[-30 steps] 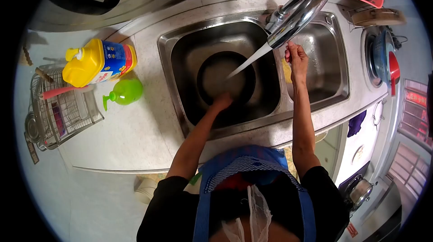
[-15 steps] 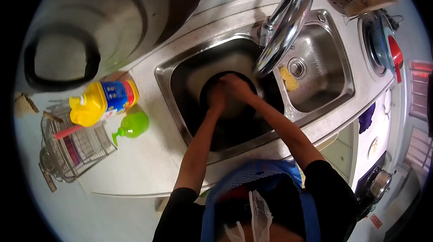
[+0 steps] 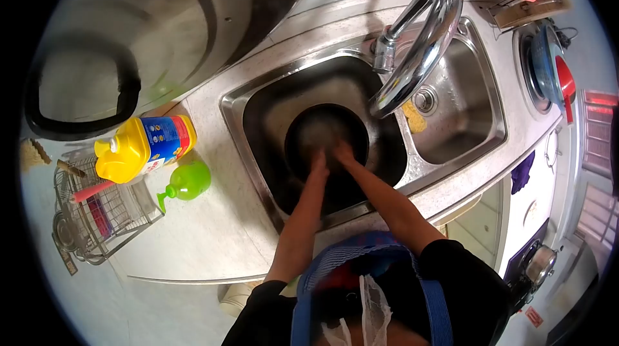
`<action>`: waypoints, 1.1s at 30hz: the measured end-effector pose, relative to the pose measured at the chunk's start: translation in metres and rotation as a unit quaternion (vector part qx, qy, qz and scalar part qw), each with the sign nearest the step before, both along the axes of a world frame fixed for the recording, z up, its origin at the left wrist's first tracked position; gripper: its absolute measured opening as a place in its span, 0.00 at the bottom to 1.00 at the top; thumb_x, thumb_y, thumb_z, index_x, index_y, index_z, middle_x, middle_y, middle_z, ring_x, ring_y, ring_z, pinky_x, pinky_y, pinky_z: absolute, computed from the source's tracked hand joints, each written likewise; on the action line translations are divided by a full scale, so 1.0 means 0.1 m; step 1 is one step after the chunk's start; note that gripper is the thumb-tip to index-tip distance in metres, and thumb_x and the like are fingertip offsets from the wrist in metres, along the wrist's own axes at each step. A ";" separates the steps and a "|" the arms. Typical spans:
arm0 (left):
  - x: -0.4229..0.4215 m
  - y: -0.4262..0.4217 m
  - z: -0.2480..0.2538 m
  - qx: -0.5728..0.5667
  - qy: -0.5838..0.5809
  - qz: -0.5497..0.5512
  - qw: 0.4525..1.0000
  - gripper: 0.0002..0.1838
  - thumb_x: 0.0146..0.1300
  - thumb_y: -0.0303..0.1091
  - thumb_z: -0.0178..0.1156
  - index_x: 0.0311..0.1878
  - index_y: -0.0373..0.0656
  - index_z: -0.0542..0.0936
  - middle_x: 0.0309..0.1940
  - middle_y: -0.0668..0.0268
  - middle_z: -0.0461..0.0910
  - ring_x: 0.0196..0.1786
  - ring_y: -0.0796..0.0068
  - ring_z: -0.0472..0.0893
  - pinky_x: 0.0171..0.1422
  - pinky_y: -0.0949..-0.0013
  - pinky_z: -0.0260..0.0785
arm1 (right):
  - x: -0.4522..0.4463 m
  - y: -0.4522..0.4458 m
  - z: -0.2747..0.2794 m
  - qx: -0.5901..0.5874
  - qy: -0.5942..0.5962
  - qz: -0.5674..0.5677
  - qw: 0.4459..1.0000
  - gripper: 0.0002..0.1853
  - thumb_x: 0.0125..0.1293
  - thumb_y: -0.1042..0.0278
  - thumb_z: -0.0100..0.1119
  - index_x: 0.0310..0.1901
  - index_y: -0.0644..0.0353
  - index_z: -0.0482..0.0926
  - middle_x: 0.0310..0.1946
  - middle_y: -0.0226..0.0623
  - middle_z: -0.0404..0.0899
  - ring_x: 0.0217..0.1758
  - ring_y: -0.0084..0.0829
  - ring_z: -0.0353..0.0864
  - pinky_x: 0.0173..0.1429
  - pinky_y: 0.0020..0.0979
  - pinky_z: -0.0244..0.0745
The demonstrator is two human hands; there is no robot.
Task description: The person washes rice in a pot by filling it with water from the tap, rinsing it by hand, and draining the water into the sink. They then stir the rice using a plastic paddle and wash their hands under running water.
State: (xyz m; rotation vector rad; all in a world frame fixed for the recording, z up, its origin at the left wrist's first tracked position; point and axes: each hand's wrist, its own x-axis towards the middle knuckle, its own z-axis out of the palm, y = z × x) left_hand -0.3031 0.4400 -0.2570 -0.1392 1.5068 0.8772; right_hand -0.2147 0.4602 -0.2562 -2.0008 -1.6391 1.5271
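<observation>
My left hand (image 3: 319, 160) and my right hand (image 3: 343, 152) are close together inside a round dark pan or bowl (image 3: 295, 133) in the left basin of the steel sink (image 3: 255, 91). Both reach over its near side toward the middle. Motion smears the fingers, so I cannot make out their pose or anything between them. The pan's bottom looks greyish and blurred. Above the divider arches a chrome faucet (image 3: 445, 20), its spout end just right of the pan.
A yellow sponge (image 3: 414, 117) lies in the right basin (image 3: 461, 114). To the left stand a yellow jug (image 3: 126, 149), a green pump bottle (image 3: 190, 180) and a wire rack (image 3: 132, 217). A large metal pot (image 3: 174, 17) looms at upper left. Bowls (image 3: 548, 62) sit far right.
Both hands have drawn back toward me, from the pan's middle to its near side, uncovering more of its bottom. The pan stays in about the same place.
</observation>
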 end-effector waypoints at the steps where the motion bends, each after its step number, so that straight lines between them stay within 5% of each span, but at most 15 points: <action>1: -0.02 0.03 0.05 0.001 0.001 0.001 1.000 0.22 0.62 0.40 0.43 0.57 0.42 0.63 0.57 0.60 0.63 0.56 0.62 0.65 0.58 0.62 0.58 | -0.05 -0.01 0.06 -0.071 0.059 -0.093 0.991 0.20 0.60 0.64 0.42 0.53 0.61 0.67 0.55 0.49 0.64 0.56 0.44 0.65 0.59 0.34 0.60; 3: -0.07 0.07 0.16 0.014 -0.157 0.087 0.984 0.21 0.62 0.42 0.45 0.55 0.41 0.65 0.53 0.61 0.67 0.52 0.62 0.68 0.55 0.63 0.61 | -0.10 -0.02 0.12 -0.042 0.077 -0.026 0.996 0.20 0.60 0.62 0.41 0.53 0.60 0.68 0.56 0.49 0.63 0.57 0.45 0.63 0.60 0.35 0.58; 5: -0.16 0.11 0.24 0.015 -0.169 0.080 0.982 0.23 0.62 0.47 0.43 0.56 0.43 0.65 0.54 0.63 0.66 0.54 0.63 0.66 0.59 0.63 0.57 | -0.22 -0.08 0.15 -0.014 0.094 0.040 0.995 0.21 0.61 0.60 0.41 0.53 0.60 0.68 0.57 0.49 0.62 0.58 0.46 0.62 0.62 0.36 0.55; 7: -0.19 0.11 0.35 0.016 -0.181 0.074 0.981 0.25 0.63 0.52 0.41 0.57 0.45 0.65 0.56 0.64 0.65 0.57 0.63 0.63 0.63 0.63 0.53 | -0.42 -0.21 0.19 -0.025 0.273 -0.013 0.961 0.22 0.68 0.55 0.29 0.60 0.51 0.59 0.65 0.35 0.48 0.68 0.39 0.42 0.69 0.49 0.30; 9: -0.19 0.05 0.46 0.147 -0.171 0.057 0.973 0.28 0.62 0.56 0.39 0.57 0.46 0.64 0.55 0.66 0.66 0.55 0.65 0.66 0.62 0.65 0.55 | -0.41 -0.16 0.28 0.049 0.238 0.004 0.970 0.22 0.67 0.56 0.33 0.60 0.53 0.60 0.63 0.36 0.51 0.66 0.39 0.47 0.67 0.46 0.36; 14: -0.22 0.00 0.80 0.196 -0.249 0.039 0.948 0.33 0.60 0.60 0.38 0.63 0.48 0.55 0.62 0.66 0.56 0.62 0.64 0.58 0.64 0.59 0.50 | -0.40 0.22 0.34 0.336 0.092 0.065 0.935 0.24 0.59 0.59 0.48 0.56 0.60 0.63 0.54 0.43 0.65 0.56 0.38 0.65 0.60 0.36 0.58; 16: -0.25 -0.08 0.82 0.218 -0.266 0.024 0.939 0.34 0.61 0.60 0.37 0.64 0.49 0.53 0.64 0.66 0.53 0.63 0.64 0.56 0.65 0.59 0.48 | -0.33 0.46 0.07 0.343 -0.022 0.355 0.870 0.20 0.58 0.59 0.45 0.48 0.61 0.71 0.53 0.44 0.66 0.60 0.43 0.58 0.63 0.39 0.51; 19: -0.30 -0.19 0.56 0.245 -0.148 -0.187 0.940 0.34 0.61 0.59 0.35 0.65 0.49 0.52 0.64 0.66 0.53 0.63 0.66 0.57 0.66 0.60 0.47 | -0.11 0.52 -0.10 0.360 -0.032 0.398 0.843 0.18 0.56 0.63 0.48 0.47 0.61 0.72 0.51 0.43 0.67 0.58 0.41 0.61 0.61 0.37 0.55; 20: -0.27 -0.13 0.54 0.097 -0.222 -0.048 0.969 0.33 0.61 0.59 0.35 0.64 0.48 0.54 0.63 0.65 0.56 0.62 0.64 0.59 0.66 0.61 0.47 | -0.08 0.46 -0.14 0.359 -0.032 0.399 0.843 0.18 0.56 0.63 0.48 0.47 0.61 0.72 0.51 0.43 0.67 0.58 0.41 0.61 0.61 0.37 0.55; 22: -0.19 -0.03 0.46 -0.055 -0.288 0.094 0.951 0.32 0.62 0.58 0.35 0.63 0.47 0.56 0.61 0.65 0.59 0.61 0.63 0.60 0.66 0.61 0.48 | -0.03 0.22 -0.21 0.319 -0.031 0.210 0.924 0.17 0.55 0.69 0.48 0.48 0.61 0.72 0.50 0.45 0.69 0.56 0.42 0.64 0.60 0.38 0.58; 24: -0.13 0.02 0.32 0.138 -0.295 0.086 0.942 0.30 0.62 0.56 0.35 0.60 0.47 0.61 0.59 0.62 0.62 0.60 0.58 0.61 0.65 0.56 0.50 | -0.06 0.00 -0.38 0.247 -0.003 0.125 0.961 0.18 0.56 0.68 0.47 0.49 0.61 0.71 0.50 0.46 0.69 0.55 0.43 0.65 0.59 0.38 0.58; 25: -0.12 0.03 0.27 0.138 -0.297 0.086 0.941 0.30 0.62 0.56 0.35 0.60 0.47 0.61 0.59 0.62 0.62 0.60 0.58 0.61 0.65 0.56 0.50 | -0.07 -0.10 -0.46 0.175 0.026 0.037 0.984 0.18 0.56 0.68 0.45 0.49 0.62 0.70 0.49 0.46 0.70 0.55 0.44 0.66 0.59 0.38 0.59; 28: -0.16 0.07 0.23 0.153 -0.241 0.070 0.956 0.27 0.63 0.53 0.35 0.57 0.46 0.65 0.56 0.60 0.65 0.58 0.57 0.63 0.63 0.55 0.53 | -0.15 -0.25 -0.11 0.222 0.169 -0.024 0.960 0.20 0.60 0.61 0.42 0.50 0.63 0.70 0.49 0.49 0.70 0.55 0.46 0.66 0.60 0.38 0.57; 33: -0.23 0.00 0.49 0.123 -0.253 0.088 0.956 0.28 0.62 0.54 0.36 0.57 0.46 0.64 0.56 0.59 0.65 0.59 0.56 0.63 0.62 0.53 0.54 | -0.48 -0.17 0.43 0.159 0.119 0.002 0.980 0.24 0.63 0.52 0.39 0.47 0.65 0.72 0.52 0.49 0.67 0.56 0.45 0.63 0.60 0.38 0.55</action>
